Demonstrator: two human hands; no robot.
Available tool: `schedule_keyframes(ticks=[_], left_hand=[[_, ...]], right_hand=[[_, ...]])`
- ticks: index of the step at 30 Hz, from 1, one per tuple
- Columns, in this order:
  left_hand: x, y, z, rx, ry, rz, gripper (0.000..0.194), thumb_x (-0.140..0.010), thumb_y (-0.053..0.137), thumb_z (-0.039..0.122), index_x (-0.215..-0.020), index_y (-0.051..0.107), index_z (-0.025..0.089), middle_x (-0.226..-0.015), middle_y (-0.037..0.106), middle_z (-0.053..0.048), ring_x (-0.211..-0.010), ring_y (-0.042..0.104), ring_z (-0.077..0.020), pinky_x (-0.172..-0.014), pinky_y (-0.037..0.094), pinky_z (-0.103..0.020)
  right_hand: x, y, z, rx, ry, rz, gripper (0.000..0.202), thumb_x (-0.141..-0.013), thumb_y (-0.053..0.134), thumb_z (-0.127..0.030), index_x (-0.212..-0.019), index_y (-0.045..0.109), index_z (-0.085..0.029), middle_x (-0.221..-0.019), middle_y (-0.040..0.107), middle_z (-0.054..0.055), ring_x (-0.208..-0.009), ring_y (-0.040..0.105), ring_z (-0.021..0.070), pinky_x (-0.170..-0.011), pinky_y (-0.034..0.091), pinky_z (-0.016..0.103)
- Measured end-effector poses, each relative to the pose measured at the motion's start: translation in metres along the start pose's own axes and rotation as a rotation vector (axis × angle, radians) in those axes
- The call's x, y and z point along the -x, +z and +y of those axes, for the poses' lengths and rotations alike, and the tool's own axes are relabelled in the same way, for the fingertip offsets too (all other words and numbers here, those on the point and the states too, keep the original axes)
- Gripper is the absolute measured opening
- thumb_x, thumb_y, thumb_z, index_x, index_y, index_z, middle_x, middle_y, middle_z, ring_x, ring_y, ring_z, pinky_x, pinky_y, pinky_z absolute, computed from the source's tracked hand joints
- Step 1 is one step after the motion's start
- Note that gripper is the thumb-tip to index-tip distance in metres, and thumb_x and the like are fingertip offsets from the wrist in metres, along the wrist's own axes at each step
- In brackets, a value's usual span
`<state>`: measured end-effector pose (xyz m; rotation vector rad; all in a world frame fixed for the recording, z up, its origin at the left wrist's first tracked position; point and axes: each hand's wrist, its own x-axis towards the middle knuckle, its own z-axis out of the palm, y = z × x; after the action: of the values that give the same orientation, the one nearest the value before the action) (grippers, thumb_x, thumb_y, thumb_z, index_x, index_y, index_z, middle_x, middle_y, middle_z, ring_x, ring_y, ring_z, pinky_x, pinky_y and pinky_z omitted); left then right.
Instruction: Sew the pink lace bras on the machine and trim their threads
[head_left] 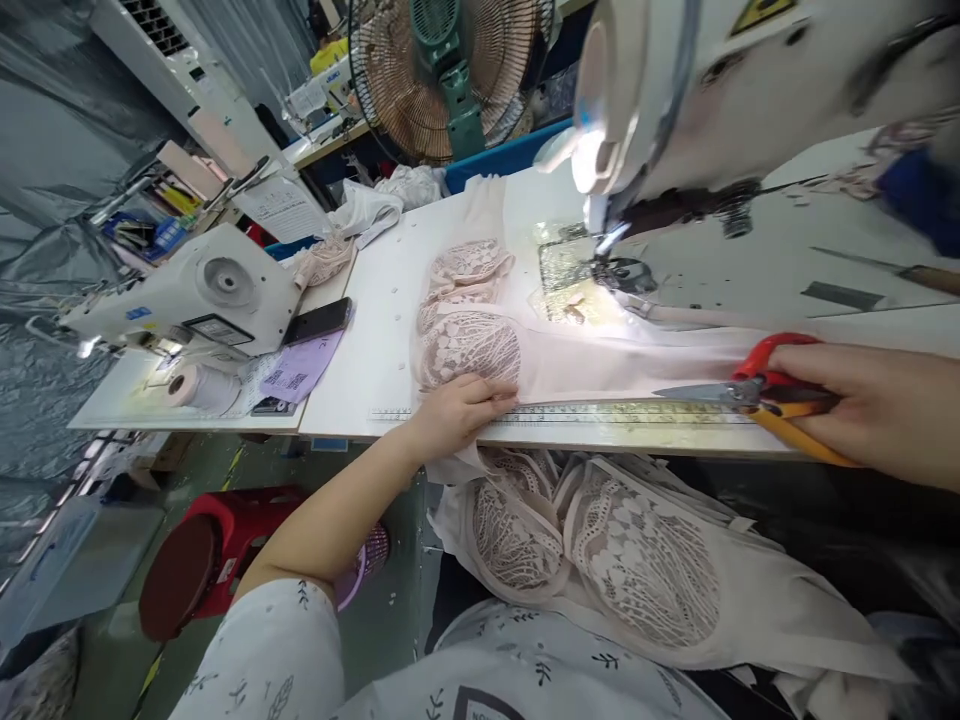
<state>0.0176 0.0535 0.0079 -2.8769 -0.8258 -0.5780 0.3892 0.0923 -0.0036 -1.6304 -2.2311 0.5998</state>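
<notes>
A pale pink lace bra [472, 345] lies along the front edge of the white table, its plain band stretching to the right. My left hand [461, 410] is closed on the bra's near edge, at the lower side of a cup. In my right hand [870, 410] are scissors [742, 392] with red and orange handles. Their blades point left along the band's near edge, looking slightly parted; whether they touch the fabric I cannot tell. Beneath them a ruler strip [600, 415] runs along the table edge.
A lit sewing machine [660, 110] stands over the table at right. More lace bras [645, 560] are piled on my lap. To the left are a phone [319, 320], purple paper [300, 368], thread cone [202, 388] and second sewing machine [195, 290]. A fan [450, 80] stands behind.
</notes>
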Motion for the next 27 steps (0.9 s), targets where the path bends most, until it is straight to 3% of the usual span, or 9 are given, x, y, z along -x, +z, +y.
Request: schedule_keyframes(ticks=[3, 11, 16, 21, 27], left_hand=[[-0.003, -0.004, 0.001, 0.002, 0.024, 0.023, 0.029, -0.095, 0.041, 0.011, -0.117, 0.059, 0.016, -0.119, 0.068, -0.011, -0.095, 0.063, -0.0181, -0.081, 0.055, -0.034], [-0.009, -0.011, -0.001, -0.083, 0.082, -0.026, 0.029, -0.092, 0.046, 0.007, -0.117, 0.059, 0.013, -0.118, 0.069, -0.011, -0.090, 0.061, -0.0193, -0.078, 0.055, -0.035], [-0.019, -0.021, 0.005, -0.174, 0.115, -0.118, 0.025, -0.090, 0.049, 0.008, -0.112, 0.062, 0.012, -0.118, 0.069, -0.010, -0.092, 0.061, -0.0225, -0.078, 0.055, -0.038], [-0.031, -0.025, 0.009, -0.123, 0.109, -0.161, 0.021, -0.090, 0.050, 0.010, -0.107, 0.062, 0.010, -0.112, 0.069, -0.012, -0.099, 0.061, -0.0239, -0.087, 0.055, -0.039], [-0.038, -0.025, 0.009, -0.057, 0.082, -0.153, 0.015, -0.090, 0.049, 0.009, -0.100, 0.059, 0.011, -0.105, 0.069, -0.013, -0.095, 0.063, -0.0223, -0.085, 0.056, -0.037]], right_hand=[[0.003, -0.015, -0.014, -0.046, 0.034, -0.091, 0.018, -0.065, 0.053, -0.045, -0.066, 0.050, -0.027, -0.067, 0.064, 0.005, -0.063, 0.057, 0.0208, -0.060, 0.043, 0.033], [0.001, -0.033, -0.017, -0.055, 0.073, -0.050, 0.011, -0.071, 0.049, -0.034, -0.072, 0.048, -0.023, -0.077, 0.065, 0.006, -0.070, 0.057, 0.0197, -0.065, 0.043, 0.029], [-0.004, -0.037, -0.010, -0.014, 0.131, 0.005, 0.021, -0.076, 0.053, -0.043, -0.075, 0.048, -0.023, -0.075, 0.064, 0.005, -0.069, 0.058, 0.0207, -0.062, 0.043, 0.029], [-0.010, -0.031, -0.014, 0.040, 0.139, -0.012, 0.031, -0.072, 0.061, -0.050, -0.073, 0.046, -0.023, -0.077, 0.065, 0.004, -0.070, 0.059, 0.0211, -0.059, 0.042, 0.029], [-0.018, -0.028, -0.020, 0.103, 0.135, -0.075, 0.024, -0.070, 0.067, -0.038, -0.076, 0.050, -0.022, -0.092, 0.068, 0.008, -0.081, 0.062, 0.0240, -0.059, 0.041, 0.029]])
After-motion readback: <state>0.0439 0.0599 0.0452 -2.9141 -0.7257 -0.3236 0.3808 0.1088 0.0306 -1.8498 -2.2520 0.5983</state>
